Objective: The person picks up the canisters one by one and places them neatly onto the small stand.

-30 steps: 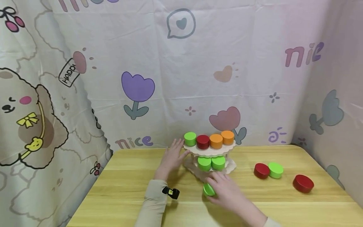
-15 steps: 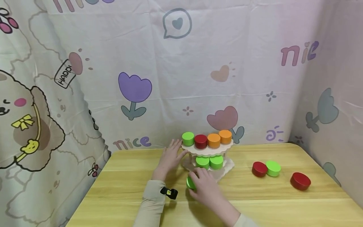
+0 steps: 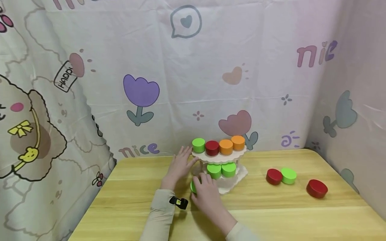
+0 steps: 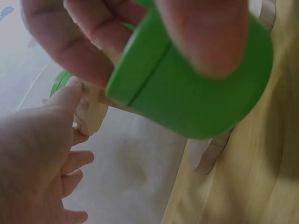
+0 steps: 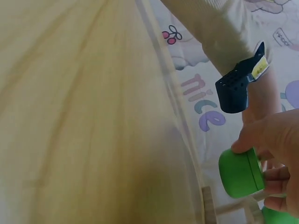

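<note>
My right hand [image 3: 208,195] pinches a green round box [image 4: 196,107] between thumb and fingers, low in front of the stand's left side. A seam runs around the box near one end, and the box is tilted. My left hand [image 3: 177,167] is at the left side of the pale two-tier stand [image 3: 220,159], fingers spread and fingertips at the upper tier's edge. On the upper tier sit a green box [image 3: 198,145], a dark red one [image 3: 212,148] and two orange ones [image 3: 226,147]. Two green boxes [image 3: 214,171] stand side by side on the tier below.
To the right on the wooden table [image 3: 271,214] lie a dark red box [image 3: 274,176] touching a green one [image 3: 288,176], and another red box [image 3: 317,188] farther right. A printed curtain [image 3: 193,67] hangs behind and at both sides.
My right hand has carried the green box leftward and farther away, to the stand's left front. My left hand stays at the upper tier. The head view has shifted slightly.
</note>
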`<state>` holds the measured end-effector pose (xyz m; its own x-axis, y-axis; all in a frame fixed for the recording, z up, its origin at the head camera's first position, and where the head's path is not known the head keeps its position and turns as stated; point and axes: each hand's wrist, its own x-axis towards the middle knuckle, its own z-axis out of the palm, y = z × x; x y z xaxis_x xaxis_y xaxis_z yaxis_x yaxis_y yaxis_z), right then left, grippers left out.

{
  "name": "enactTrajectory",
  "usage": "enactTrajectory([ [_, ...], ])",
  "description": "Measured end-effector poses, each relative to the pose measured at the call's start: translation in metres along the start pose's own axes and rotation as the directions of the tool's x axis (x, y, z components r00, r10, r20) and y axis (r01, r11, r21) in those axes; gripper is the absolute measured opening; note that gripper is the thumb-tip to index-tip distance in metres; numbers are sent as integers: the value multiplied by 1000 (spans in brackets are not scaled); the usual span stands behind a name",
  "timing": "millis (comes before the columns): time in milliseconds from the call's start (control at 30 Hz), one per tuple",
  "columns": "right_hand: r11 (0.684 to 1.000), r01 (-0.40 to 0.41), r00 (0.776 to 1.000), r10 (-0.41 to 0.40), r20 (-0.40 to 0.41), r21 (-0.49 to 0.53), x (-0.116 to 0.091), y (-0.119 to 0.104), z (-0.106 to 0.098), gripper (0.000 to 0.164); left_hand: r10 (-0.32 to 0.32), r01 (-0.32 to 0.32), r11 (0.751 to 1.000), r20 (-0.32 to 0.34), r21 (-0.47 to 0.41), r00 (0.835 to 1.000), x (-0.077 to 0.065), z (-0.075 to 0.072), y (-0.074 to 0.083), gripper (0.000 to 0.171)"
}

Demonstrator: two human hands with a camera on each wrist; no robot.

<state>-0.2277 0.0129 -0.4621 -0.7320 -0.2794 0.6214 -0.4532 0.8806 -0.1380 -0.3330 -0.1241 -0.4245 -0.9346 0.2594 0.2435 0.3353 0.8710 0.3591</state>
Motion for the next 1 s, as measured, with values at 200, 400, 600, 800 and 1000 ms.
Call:
enactTrajectory([
  [200, 999, -27, 999, 26, -40, -25, 6, -1, 7, 45, -3, 3, 1000, 1, 13, 1000, 0, -1, -2, 74],
  [400, 996, -44, 998, 40, -51, -73, 8, 1, 14, 46, -12, 12, 1000, -4, 9, 1000, -1, -2, -2, 73],
  [600, 994, -53, 998, 49, -45, -99, 10, 3, 16, 44, -15, 15, 1000, -1, 23, 1000, 0, -3, -1, 74],
  [800, 987, -56, 998, 49, -47, -151, 11, 7, 19, 41, -3, 3, 999, -6, 42, 1000, 0, -2, -1, 73],
  [1000, 981, -73, 997, 70, -24, -179, 13, 7, 18, 37, 3, -3, 999, -4, 44, 1000, 1, -1, 0, 74],
])
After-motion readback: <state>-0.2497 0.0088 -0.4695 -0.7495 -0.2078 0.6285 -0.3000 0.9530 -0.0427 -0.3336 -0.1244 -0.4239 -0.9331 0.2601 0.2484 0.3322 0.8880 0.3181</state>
